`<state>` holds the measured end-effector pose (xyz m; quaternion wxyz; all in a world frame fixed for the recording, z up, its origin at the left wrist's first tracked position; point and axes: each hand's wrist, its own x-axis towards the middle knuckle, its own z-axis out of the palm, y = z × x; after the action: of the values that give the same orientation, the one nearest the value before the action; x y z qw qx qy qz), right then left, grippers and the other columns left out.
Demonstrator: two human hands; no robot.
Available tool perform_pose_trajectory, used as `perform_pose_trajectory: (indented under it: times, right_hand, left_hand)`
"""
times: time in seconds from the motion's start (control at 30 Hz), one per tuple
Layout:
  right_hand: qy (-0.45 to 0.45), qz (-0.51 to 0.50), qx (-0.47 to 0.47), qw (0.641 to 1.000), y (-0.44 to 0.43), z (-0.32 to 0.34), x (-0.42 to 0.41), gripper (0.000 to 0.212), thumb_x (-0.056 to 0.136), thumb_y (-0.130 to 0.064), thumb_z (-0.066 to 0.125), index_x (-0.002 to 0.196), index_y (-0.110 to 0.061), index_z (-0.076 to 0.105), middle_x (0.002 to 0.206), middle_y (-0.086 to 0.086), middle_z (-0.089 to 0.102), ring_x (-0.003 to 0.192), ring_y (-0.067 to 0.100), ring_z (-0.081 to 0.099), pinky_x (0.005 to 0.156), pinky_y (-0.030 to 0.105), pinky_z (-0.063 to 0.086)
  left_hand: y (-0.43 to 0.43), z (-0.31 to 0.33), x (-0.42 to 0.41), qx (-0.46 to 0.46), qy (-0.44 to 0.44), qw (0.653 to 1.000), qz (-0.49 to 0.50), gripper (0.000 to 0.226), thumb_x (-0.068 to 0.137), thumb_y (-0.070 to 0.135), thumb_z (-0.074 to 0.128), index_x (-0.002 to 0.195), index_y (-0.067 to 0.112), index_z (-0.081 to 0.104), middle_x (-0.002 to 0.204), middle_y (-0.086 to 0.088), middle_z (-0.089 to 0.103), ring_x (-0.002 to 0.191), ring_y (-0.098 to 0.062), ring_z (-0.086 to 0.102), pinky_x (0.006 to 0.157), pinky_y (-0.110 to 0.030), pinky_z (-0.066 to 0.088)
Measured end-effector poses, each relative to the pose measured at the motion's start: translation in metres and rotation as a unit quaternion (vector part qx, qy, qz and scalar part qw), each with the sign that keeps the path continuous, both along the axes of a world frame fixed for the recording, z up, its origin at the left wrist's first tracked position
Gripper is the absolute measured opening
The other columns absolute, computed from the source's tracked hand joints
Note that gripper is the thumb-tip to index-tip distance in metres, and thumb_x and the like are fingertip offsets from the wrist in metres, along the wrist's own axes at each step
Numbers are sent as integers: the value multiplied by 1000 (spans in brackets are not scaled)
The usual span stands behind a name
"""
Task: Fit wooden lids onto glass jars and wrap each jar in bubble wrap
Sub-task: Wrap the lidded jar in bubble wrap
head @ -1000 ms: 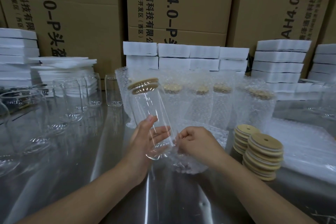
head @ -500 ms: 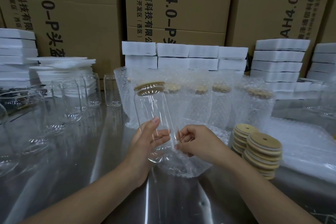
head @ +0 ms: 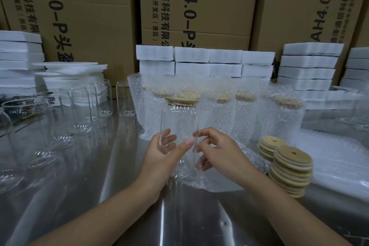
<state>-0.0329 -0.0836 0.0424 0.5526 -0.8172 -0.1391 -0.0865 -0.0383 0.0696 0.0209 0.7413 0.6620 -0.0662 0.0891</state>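
A clear glass jar (head: pixel 177 120) with a wooden lid (head: pixel 182 101) stands upright in the middle of the steel table. My left hand (head: pixel 161 154) grips its lower part, thumb in front and fingers seen through the glass behind. My right hand (head: pixel 221 152) pinches the edge of a bubble wrap sheet (head: pixel 231 177) at the jar's right side. The sheet lies crumpled under and to the right of the jar. Behind it stand several wrapped jars (head: pixel 223 114) with lids.
Two stacks of wooden lids (head: pixel 291 168) sit to the right of my right hand. Several empty glass jars (head: pixel 79 112) stand at the left. More bubble wrap (head: pixel 339 158) lies at the right. White foam stacks (head: pixel 307 70) and cardboard boxes (head: pixel 199 6) line the back.
The jar has swung from leaning left to upright and shifted right. My right hand has lifted, bringing the bubble wrap edge up against the jar's side.
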Motion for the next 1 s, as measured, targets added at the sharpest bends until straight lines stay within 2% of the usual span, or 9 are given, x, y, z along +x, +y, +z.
perform_pose_trajectory:
  times: [0.07, 0.17, 0.3, 0.47, 0.6, 0.7, 0.77, 0.87, 1.0]
  right_hand:
    - [-10, 10, 15, 1000, 1, 2, -2, 15, 87, -36, 52, 100, -37, 61, 84, -1, 62, 58, 21, 69, 53, 22, 52]
    - [-26, -13, -7, 1000, 2, 2, -4, 58, 63, -74, 56, 110, -39, 55, 87, -3, 62, 58, 14, 68, 52, 20, 51]
    - [-48, -85, -106, 990, 3, 0, -6, 91, 43, -92, 54, 119, -43, 36, 91, -10, 60, 73, 7, 65, 62, 23, 50]
    - [-51, -134, -108, 984, 1, 3, -6, 89, 41, -87, 53, 114, -37, 38, 92, -17, 59, 82, -4, 55, 64, 18, 39]
    - [-66, -154, -78, 983, 2, 3, -4, 88, 40, -84, 54, 113, -36, 39, 92, -17, 58, 81, -1, 55, 64, 20, 39]
    - [-80, -170, -52, 981, 1, 3, -2, 87, 40, -84, 54, 112, -36, 39, 91, -16, 58, 80, -2, 54, 62, 18, 37]
    - [-83, -174, -32, 981, 0, 2, 0, 85, 40, -83, 55, 110, -37, 39, 91, -15, 58, 80, -3, 55, 62, 17, 36]
    - [-82, -176, -26, 981, 0, 0, 2, 84, 41, -82, 56, 110, -37, 39, 91, -14, 58, 84, -4, 56, 64, 16, 37]
    - [-86, -180, -28, 979, 0, -2, 3, 84, 42, -82, 56, 110, -37, 39, 90, -13, 59, 84, -3, 56, 65, 17, 38]
  left_hand:
    - [2, 0, 0, 11, -15, 1000, -6, 87, 47, 61, 72, 125, 33, 47, 120, 15, 58, 116, -4, 56, 98, -36, 49]
    - [5, 1, 0, 12, -25, 998, -49, 72, 63, 59, 61, 129, 38, 43, 133, 14, 52, 122, -3, 52, 101, -33, 44]
    - [6, 1, 0, -16, -32, 991, -128, 57, 74, 46, 52, 129, 38, 44, 139, 9, 49, 128, 0, 45, 105, -24, 37]
    - [4, 5, 2, -35, -46, 991, -120, 53, 82, 22, 54, 135, 18, 51, 128, 9, 60, 118, 5, 53, 99, -16, 41]
    - [4, 5, 6, 1, -90, 996, 13, 25, 91, 8, 61, 105, 27, 68, 111, 11, 68, 105, 3, 63, 84, -9, 47]
    - [4, 3, 13, -29, -9, 998, 46, 14, 92, 13, 62, 100, 23, 65, 102, 0, 67, 93, -12, 65, 87, -22, 50]
    - [4, 1, 15, -63, 85, 994, 3, 10, 94, 20, 58, 100, 15, 63, 88, -5, 68, 77, -15, 67, 79, -28, 54]
    - [2, -1, 15, -135, 190, 967, -99, 24, 95, 27, 53, 100, 5, 63, 63, -6, 68, 57, -17, 68, 59, -29, 59]
    - [5, -1, 16, -161, 231, 951, -129, 31, 92, 31, 56, 103, 3, 64, 62, -9, 66, 54, -18, 67, 52, -26, 56]
